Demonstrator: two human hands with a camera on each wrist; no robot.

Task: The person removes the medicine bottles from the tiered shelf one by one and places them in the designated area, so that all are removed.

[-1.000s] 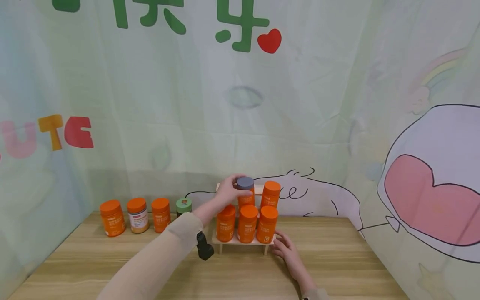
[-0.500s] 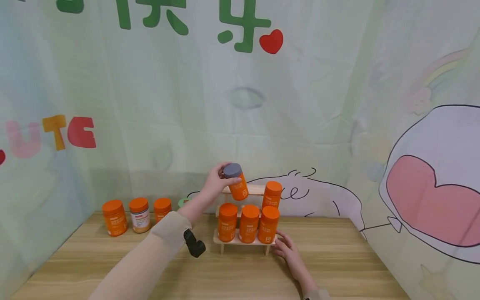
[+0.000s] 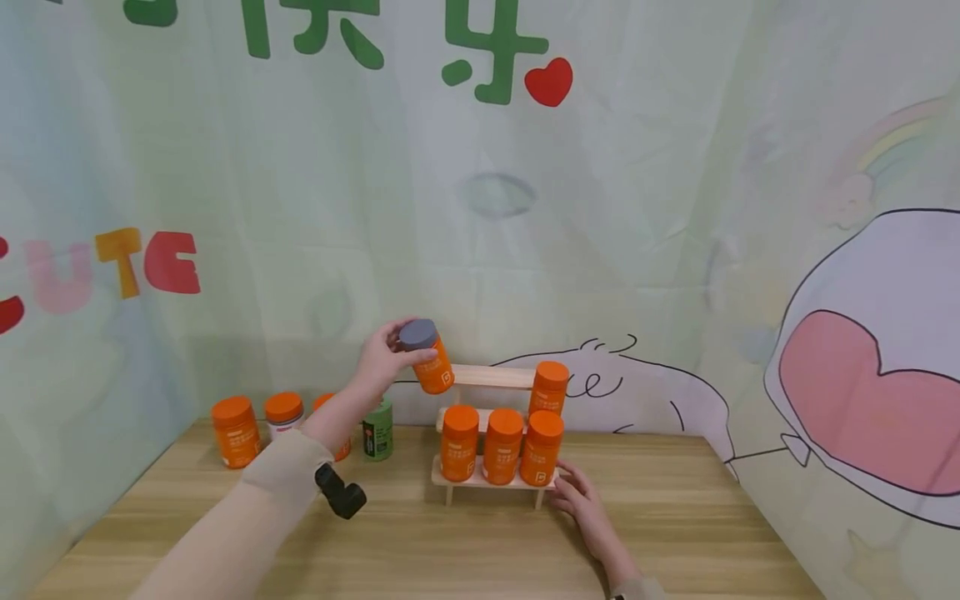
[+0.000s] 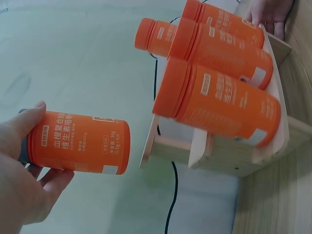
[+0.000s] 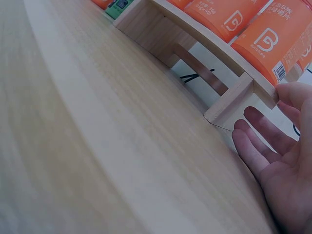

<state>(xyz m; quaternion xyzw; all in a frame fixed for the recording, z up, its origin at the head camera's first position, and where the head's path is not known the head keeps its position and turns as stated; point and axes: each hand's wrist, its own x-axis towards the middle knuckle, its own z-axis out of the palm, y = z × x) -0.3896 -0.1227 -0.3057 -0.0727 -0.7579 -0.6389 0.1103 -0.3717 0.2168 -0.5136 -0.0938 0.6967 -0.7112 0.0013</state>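
Observation:
An orange bottle with a grey lid [image 3: 432,367] is held tilted in the air by my left hand [image 3: 377,363], just left of the wooden tiered rack [image 3: 493,377]. In the left wrist view, fingers and thumb grip that bottle [image 4: 80,142] around its lid end. On the rack's lowest tier stand three orange bottles [image 3: 501,447] side by side. Another orange bottle [image 3: 551,387] stands behind them on the right. My right hand [image 3: 588,517] is at the rack's right end; in the right wrist view, one fingertip touches the shelf corner and the other fingers are loosely extended.
Left on the wooden table [image 3: 390,542] stand an orange bottle [image 3: 236,433], a white-labelled bottle with an orange lid [image 3: 284,408], another orange bottle partly behind my left arm, and a green container [image 3: 378,431]. A printed cloth [image 3: 360,208] hangs behind.
My left hand has lifted the grey-lidded bottle off the rack and carried it left, tilting it. The green container shows more fully. My right hand stays at the rack's end.

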